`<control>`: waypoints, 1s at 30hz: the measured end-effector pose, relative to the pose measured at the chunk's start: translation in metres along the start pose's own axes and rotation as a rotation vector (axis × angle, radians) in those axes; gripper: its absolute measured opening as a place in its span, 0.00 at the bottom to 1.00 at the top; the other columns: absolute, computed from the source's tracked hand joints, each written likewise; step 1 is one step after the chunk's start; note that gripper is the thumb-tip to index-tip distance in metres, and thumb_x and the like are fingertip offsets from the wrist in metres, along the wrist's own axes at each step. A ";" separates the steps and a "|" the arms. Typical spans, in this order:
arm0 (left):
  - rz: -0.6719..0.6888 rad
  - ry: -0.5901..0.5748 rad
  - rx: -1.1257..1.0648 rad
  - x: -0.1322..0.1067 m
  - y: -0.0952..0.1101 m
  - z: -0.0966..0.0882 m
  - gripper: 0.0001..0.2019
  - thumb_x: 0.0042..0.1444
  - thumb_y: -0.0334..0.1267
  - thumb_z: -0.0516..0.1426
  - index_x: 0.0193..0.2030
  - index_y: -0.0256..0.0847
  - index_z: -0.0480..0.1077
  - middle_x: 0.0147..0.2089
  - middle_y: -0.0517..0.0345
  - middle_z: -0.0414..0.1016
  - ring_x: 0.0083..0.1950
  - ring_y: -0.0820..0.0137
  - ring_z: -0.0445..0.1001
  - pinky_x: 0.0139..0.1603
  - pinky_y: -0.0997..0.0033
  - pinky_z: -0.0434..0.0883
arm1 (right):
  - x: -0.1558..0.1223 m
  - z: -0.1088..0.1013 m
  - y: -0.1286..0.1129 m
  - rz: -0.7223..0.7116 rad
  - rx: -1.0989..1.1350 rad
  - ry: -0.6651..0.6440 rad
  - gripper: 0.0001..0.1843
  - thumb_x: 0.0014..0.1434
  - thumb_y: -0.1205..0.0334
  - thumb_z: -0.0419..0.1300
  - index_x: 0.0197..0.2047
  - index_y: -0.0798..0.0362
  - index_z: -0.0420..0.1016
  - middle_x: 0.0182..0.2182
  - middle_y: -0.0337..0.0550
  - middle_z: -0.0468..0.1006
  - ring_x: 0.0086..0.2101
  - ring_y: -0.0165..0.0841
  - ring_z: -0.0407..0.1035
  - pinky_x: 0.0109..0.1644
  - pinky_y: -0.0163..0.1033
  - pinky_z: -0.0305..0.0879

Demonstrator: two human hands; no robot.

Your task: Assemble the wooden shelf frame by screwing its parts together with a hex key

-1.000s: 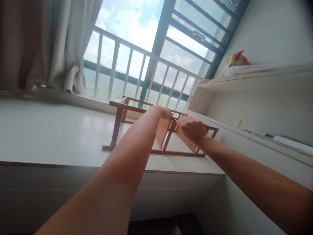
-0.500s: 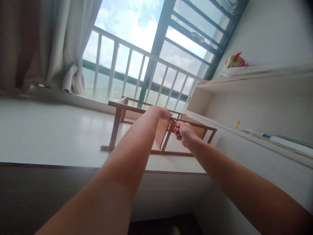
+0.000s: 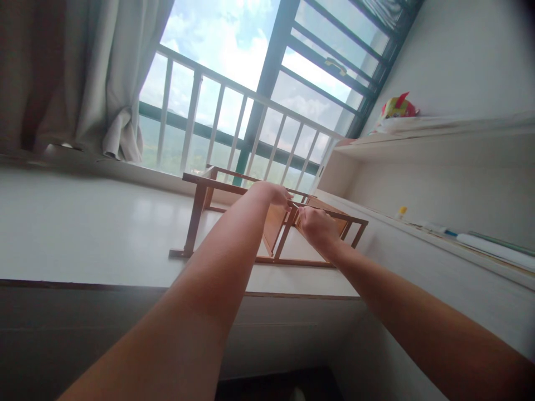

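A brown wooden rack (image 3: 193, 220) with flat panels lies on its side on the white ledge. My left hand (image 3: 279, 196) reaches over its upper rail near the middle upright, fingers bent against the wood and partly hidden behind my wrist. Just right of it, my right hand (image 3: 316, 224) is closed in a fist around what looks like a screwdriver. Only the thin pale shaft of the screwdriver (image 3: 296, 206) shows; the handle is hidden in my fist. Its tip meets the rail at the joint beside my left fingers.
The white ledge (image 3: 83, 234) ends at a dark front edge. Behind it stand a white railing (image 3: 219, 114) and window, with a grey curtain (image 3: 112, 72) at left. At right, a white shelf unit (image 3: 418, 147) holds a colourful packet (image 3: 399, 107) and flat items.
My right wrist has rotated, so the back of the hand now faces me instead of the curled fingers. My left hand stays on the rack. The view has shifted slightly.
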State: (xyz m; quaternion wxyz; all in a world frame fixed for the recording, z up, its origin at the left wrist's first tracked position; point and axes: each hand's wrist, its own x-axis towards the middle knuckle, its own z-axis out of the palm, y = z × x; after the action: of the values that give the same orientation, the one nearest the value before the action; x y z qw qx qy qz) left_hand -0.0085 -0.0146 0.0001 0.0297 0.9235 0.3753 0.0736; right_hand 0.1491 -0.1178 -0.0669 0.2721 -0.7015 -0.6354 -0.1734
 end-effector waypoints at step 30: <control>0.011 0.004 -0.003 0.008 -0.003 0.003 0.39 0.53 0.59 0.62 0.72 0.60 0.60 0.75 0.61 0.57 0.72 0.52 0.60 0.70 0.54 0.60 | -0.004 0.008 -0.011 0.164 0.573 -0.171 0.20 0.70 0.60 0.38 0.24 0.47 0.45 0.17 0.30 0.53 0.15 0.25 0.49 0.19 0.33 0.51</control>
State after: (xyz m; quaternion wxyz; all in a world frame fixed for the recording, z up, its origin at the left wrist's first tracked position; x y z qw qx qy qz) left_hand -0.0050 -0.0069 -0.0019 0.0299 0.9255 0.3700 0.0759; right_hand 0.1365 -0.1155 -0.0743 0.4176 -0.6570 -0.6204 0.0950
